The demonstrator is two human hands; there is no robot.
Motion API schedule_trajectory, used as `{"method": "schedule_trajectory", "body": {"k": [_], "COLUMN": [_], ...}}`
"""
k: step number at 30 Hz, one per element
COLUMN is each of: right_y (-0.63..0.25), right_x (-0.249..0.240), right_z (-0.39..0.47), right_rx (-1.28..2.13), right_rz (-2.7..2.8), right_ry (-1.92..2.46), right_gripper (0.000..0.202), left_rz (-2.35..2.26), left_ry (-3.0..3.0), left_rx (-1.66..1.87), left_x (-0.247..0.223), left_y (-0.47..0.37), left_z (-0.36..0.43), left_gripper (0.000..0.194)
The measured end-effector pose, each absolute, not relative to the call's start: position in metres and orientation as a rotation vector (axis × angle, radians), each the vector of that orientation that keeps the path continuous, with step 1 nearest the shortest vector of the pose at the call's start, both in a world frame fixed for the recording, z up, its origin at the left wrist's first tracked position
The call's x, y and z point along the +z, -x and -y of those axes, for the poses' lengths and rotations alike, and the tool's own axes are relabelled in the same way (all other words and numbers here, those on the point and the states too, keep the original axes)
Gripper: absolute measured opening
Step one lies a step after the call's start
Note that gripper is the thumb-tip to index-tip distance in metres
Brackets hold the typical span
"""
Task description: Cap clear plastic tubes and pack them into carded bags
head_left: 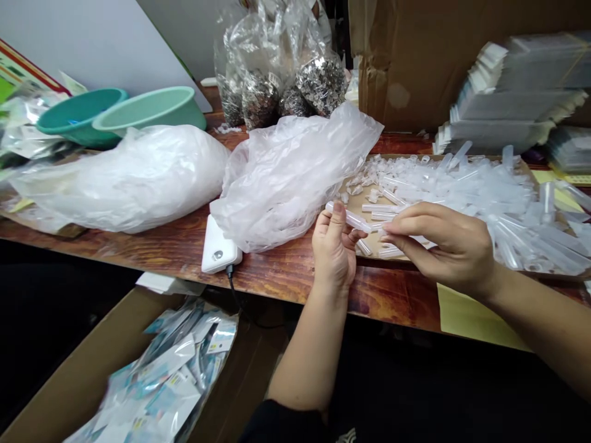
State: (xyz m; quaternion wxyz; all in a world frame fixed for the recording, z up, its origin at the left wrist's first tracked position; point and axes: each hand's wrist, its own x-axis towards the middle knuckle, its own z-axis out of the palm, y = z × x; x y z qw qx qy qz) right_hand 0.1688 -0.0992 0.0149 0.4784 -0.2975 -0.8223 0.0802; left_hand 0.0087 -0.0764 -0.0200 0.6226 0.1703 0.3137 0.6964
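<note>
My left hand (336,246) holds a clear plastic tube (353,220) between thumb and fingers, tilted down to the right. Close beside it, my right hand (441,243) pinches a small clear piece (377,227) at the tube's right end. Whether the two pieces touch is too small to tell. Behind and below my hands lies a shallow cardboard tray (357,200) with many clear tubes (505,237) and small translucent caps (401,165) in it.
Crumpled plastic bags (286,178) lie left of the tray, near a white device (219,246) with a black cable. Green bowls (152,109), bags of metal parts (321,80) and stacked cards (512,104) stand behind. A carton (69,375) of packets sits below the table.
</note>
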Motion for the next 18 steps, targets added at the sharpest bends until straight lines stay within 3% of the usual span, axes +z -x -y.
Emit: {"method": "schedule_trajectory", "body": {"k": [8, 18], "right_y": [-0.1656, -0.1697], "right_x": [0.0118, 0.0081], "right_z": [0.1077, 0.1102], "right_rx": [-0.045, -0.104], "right_rz": [1.912, 1.905], "right_ry": [0.739, 0.753], "right_gripper": [0.025, 0.031], "left_rz": [-0.678, -0.661], "left_ry": [-0.431, -0.389], "left_rx": [1.406, 1.351], "left_x": [-0.0192, -0.0163], "left_y": [-0.0108, -0.0069], "left_z": [0.0858, 0.0881], "left_gripper": [0.049, 0.051]}}
